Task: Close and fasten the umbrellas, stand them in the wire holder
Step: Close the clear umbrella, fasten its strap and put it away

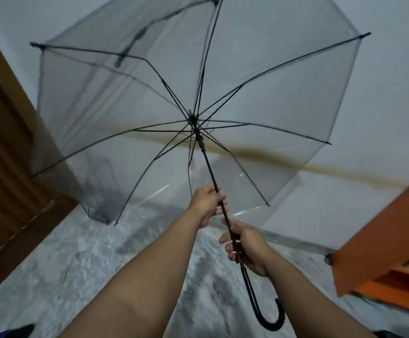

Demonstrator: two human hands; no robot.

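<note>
A clear umbrella (259, 76) with black ribs is fully open and fills the upper part of the head view. Its black shaft runs down to a curved black handle (270, 322) near the bottom. My left hand (208, 203) grips the shaft partway up. My right hand (245, 245) holds the shaft lower down, just above the handle. Through the clear canopy, low at the left, I see a dark shape (103, 191) on the floor, perhaps the wire holder; it is too blurred to tell.
A brown wooden door (6, 167) stands at the left. An orange shelf unit (384, 240) juts in at the right. The floor (76, 259) is grey speckled stone, and white walls (393, 93) rise behind the umbrella.
</note>
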